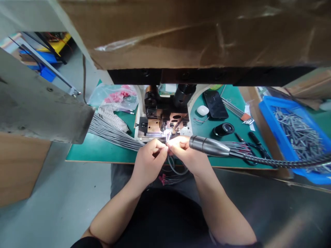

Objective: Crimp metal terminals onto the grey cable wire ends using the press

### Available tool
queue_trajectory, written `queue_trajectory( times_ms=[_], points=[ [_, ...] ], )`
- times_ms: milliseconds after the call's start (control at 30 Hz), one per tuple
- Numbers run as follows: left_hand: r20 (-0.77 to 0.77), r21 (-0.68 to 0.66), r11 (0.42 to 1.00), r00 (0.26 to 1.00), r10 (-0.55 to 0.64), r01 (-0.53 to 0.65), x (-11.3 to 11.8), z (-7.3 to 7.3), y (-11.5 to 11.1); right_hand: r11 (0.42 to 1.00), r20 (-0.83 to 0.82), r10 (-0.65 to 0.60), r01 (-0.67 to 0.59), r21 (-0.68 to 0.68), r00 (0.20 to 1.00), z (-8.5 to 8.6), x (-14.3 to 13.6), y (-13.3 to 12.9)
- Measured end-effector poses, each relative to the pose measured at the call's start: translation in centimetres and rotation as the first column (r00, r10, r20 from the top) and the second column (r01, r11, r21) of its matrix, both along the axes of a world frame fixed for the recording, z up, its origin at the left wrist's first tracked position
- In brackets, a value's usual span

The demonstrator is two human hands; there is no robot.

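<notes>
Both hands meet at the front of a press-like machine (168, 119) under a bright light. My left hand (150, 160) is closed, thumb and forefinger pinching the thin wires of a grey cable (171, 163). My right hand (190, 155) pinches the same wires from the other side, its fingertips touching the left ones. The wire ends (168, 136) point up into the lit tooling, where glare hides their tips. The cable loops down below the hands. Beside my left hand lies a bundle of grey cables (116, 136). A gooseneck lamp (209, 145) reaches in over my right hand.
A blue bin (281, 137) full of grey metal-looking pieces stands at the right. On the green table (85, 151) lie a phone (216, 105), a white mouse-shaped object (202, 110), a black cylinder (223, 129), hex keys (239, 112) and a bag of red parts (113, 96). Cardboard (181, 38) overhangs the machine.
</notes>
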State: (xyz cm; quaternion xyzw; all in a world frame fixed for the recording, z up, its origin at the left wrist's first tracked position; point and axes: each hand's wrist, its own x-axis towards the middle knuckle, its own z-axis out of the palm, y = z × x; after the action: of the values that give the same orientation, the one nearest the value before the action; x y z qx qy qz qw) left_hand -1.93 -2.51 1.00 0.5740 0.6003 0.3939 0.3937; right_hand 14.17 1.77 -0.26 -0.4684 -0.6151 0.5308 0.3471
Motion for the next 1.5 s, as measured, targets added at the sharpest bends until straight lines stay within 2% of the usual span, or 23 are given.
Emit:
queue_trajectory(
  times_ms=[167, 300, 533, 667, 833, 967, 1100, 1200, 1333, 1433, 1500],
  points=[
    [-0.075, 0.04, 0.999, 0.997, -0.004, 0.007, 0.2, -0.2, -0.1, 0.999, 0.053, 0.038, -0.039, 0.034, 0.998, 0.9, 0.2, 0.3],
    [-0.043, 0.049, 0.999, 0.999, 0.009, -0.007, 0.3, -0.4, -0.1, 0.998, 0.013, 0.01, -0.011, 0.069, 1.0, 1.1, -0.1, 0.4],
    [0.078, 0.017, 0.999, 0.996, 0.049, -0.051, 0.4, -0.4, 0.4, 0.998, -0.242, -0.042, 0.029, -0.056, 0.969, -0.8, -1.0, 0.3],
    [0.156, -0.02, 0.999, 0.987, 0.033, -0.031, 0.5, -0.5, 0.8, 0.992, -0.353, -0.087, 0.047, -0.121, 0.932, -1.4, -1.2, 0.2],
    [0.168, -0.01, 0.999, 0.985, 0.038, -0.037, 0.8, -0.6, 1.4, 0.981, -0.328, -0.156, 0.107, -0.161, 0.932, -1.4, -1.3, 0.2],
    [0.156, 0.012, 0.999, 0.987, 0.033, -0.035, 0.9, -0.7, 1.5, 0.981, -0.239, -0.182, 0.159, -0.114, 0.954, -1.7, -1.1, 0.0],
    [0.07, 0.023, 1.0, 0.998, 0.005, -0.006, 0.7, -0.7, 1.4, 0.981, -0.174, -0.191, 0.181, -0.072, 0.966, -1.5, -0.8, -0.1],
    [0.05, 0.012, 1.0, 0.998, -0.023, 0.023, 0.6, -0.5, 1.3, 0.991, -0.181, -0.132, 0.123, -0.057, 0.975, -1.0, -0.7, 0.1],
    [0.043, 0.03, 0.999, 0.998, -0.041, 0.04, 0.5, -0.5, 1.2, 0.995, -0.276, -0.048, 0.024, -0.092, 0.96, -0.7, -0.6, 0.5],
    [0.04, 0.052, 0.998, 0.998, -0.044, 0.042, 0.5, -0.6, 1.1, 0.992, -0.332, -0.056, 0.013, -0.128, 0.942, -0.9, -0.6, 0.5],
    [0.037, 0.046, 0.999, 0.999, -0.031, 0.029, 0.5, -0.7, 1.0, 0.991, -0.318, -0.088, 0.051, -0.122, 0.944, -1.0, -0.6, 0.4]
  ],
)
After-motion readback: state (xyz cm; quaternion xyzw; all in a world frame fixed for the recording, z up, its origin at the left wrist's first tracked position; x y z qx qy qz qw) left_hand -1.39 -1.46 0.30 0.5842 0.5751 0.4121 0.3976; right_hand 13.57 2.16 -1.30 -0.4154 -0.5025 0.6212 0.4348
